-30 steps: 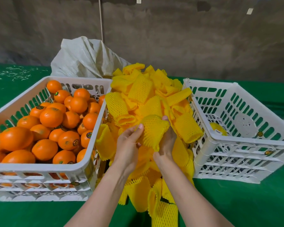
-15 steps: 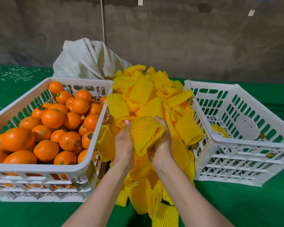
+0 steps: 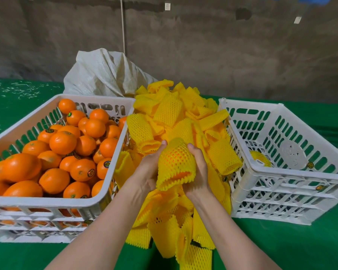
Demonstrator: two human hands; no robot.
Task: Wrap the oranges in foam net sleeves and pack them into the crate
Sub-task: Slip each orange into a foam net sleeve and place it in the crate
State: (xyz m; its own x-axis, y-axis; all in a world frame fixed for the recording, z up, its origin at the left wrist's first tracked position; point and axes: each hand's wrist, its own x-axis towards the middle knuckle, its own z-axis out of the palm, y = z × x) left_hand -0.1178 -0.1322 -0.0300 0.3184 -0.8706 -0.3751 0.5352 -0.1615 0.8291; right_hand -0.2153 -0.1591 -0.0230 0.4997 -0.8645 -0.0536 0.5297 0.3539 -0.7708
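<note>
Head view, centre frame: left hand point(image 3: 147, 173) and right hand point(image 3: 199, 172) both grip the foam net sleeve point(image 3: 176, 166), probably soft and springy, around a firm orange point(image 3: 175, 152), best held at the fruit's sides.

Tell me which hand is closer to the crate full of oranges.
Left. The left hand sits just right of the full crate, holding the sleeved orange; the right hand holds the orange's other side, farther from that crate.
</note>
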